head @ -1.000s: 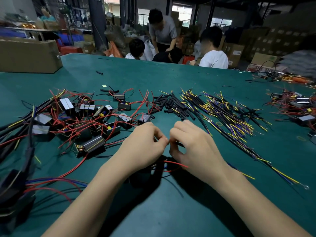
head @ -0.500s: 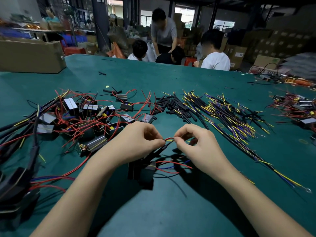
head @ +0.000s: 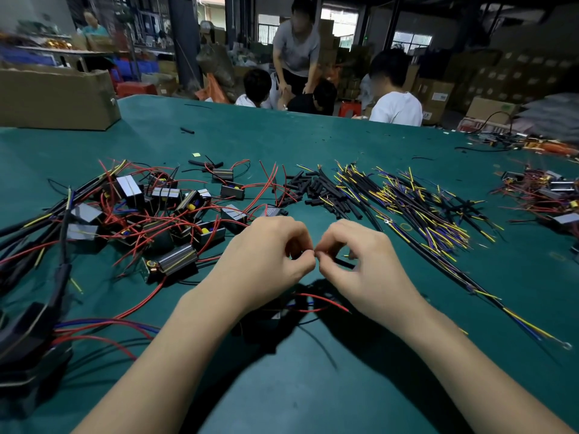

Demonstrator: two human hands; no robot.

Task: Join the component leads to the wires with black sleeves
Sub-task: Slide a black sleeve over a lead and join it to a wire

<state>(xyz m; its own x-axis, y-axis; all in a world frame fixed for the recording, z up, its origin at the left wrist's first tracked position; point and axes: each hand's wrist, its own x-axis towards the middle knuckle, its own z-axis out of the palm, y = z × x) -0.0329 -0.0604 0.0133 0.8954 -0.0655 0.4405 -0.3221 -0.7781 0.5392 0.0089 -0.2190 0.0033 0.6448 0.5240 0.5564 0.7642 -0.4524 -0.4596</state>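
Note:
My left hand (head: 266, 255) and my right hand (head: 360, 270) meet fingertip to fingertip above the green table (head: 282, 386). Each pinches a thin wire end at the meeting point. A black-sleeved wire (head: 344, 262) with a yellow tip runs under my right fingers. Below the hands lies a dark component (head: 275, 317), mostly in shadow, with red leads (head: 322, 299) curling from it. A heap of loose black sleeves (head: 313, 189) lies beyond the hands. Sleeved wires with yellow and blue ends (head: 416, 208) spread to the right of it.
A pile of components with red leads (head: 163, 214) covers the left side. Thick black cables (head: 37, 308) run along the left edge. More components (head: 545, 195) sit far right. A cardboard box (head: 56, 98) stands at the back left. Several people are beyond the table's far edge.
My hands spread apart with a wire stretched between them, then came back together and rose slightly. The component under them came into view from behind my wrists.

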